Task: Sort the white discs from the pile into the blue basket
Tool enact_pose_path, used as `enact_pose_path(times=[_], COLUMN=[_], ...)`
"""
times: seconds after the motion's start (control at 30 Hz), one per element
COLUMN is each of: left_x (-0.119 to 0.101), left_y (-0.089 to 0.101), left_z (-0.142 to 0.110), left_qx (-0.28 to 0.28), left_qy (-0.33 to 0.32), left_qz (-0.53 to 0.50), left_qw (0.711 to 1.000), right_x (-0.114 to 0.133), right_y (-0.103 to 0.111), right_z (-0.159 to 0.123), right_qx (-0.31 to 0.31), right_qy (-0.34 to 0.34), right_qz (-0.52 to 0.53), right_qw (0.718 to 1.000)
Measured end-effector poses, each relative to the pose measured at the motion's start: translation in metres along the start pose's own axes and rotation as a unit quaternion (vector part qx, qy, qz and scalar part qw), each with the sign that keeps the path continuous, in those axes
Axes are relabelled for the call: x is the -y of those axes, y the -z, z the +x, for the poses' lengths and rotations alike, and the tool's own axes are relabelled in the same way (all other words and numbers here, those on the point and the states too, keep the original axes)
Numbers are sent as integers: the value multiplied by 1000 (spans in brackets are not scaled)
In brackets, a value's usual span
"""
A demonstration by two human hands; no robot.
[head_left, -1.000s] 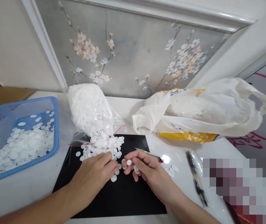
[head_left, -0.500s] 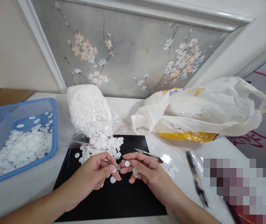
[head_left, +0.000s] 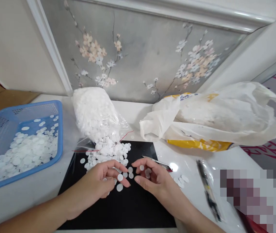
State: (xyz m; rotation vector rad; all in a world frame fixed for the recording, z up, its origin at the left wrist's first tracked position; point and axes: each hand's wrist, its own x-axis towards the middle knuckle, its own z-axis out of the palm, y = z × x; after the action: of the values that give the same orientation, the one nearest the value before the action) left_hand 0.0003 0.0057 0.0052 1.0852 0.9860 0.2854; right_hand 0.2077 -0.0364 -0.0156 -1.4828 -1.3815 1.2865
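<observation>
Small round white discs lie in a loose heap (head_left: 107,150) on a black mat (head_left: 118,210). Over the mat, my left hand (head_left: 101,179) has its fingers slightly apart, with one white disc (head_left: 120,177) resting against them near the thumb tip. Facing it, my right hand (head_left: 158,181) is half curled and holds several white discs (head_left: 148,173) against its fingers. A few loose discs (head_left: 131,175) show in the gap between the hands. The heap spills from the mouth of a clear plastic bag (head_left: 94,113) full of discs.
At left stands a blue plastic basket (head_left: 59,136) holding many discs. A white and yellow carrier bag (head_left: 225,123) lies at the back right. A small knife (head_left: 156,161), scattered discs (head_left: 181,179) and a bagged black pen (head_left: 207,187) are right of the mat.
My hands have drawn slightly apart, and the right thumb has opened away from its fingers. Discs now show between the hands. The whole view has shifted a little.
</observation>
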Motion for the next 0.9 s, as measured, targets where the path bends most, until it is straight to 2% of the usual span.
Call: enact_pose_path(times=[0.07, 0.13, 0.23, 0.37, 0.67, 0.9], left_x=[-1, -1, 2, 6, 6, 3], left_y=[0, 1, 2, 3, 3, 4], left_z=[-1, -2, -2, -1, -1, -3], left_qx=[-2, -4, -12, -10, -16, -39], left_qy=[-4, -12, -36, -50, -77, -80], left_qz=[51, 82, 101, 110, 128, 133], left_qw=[999, 997, 994, 993, 989, 987], right_x=[-2, -6, -14, -23, -23, -22], right_y=[0, -1, -5, -9, -11, -12], right_z=[2, 5, 8, 7, 7, 8], right_qx=[-56, -84, -86, -111, -111, -114], right_qy=[55, 123, 210, 289, 378, 395], right_qz=[-131, -227, -300, -390, -453, -461], right_qw=[988, 962, 926, 867, 800, 786])
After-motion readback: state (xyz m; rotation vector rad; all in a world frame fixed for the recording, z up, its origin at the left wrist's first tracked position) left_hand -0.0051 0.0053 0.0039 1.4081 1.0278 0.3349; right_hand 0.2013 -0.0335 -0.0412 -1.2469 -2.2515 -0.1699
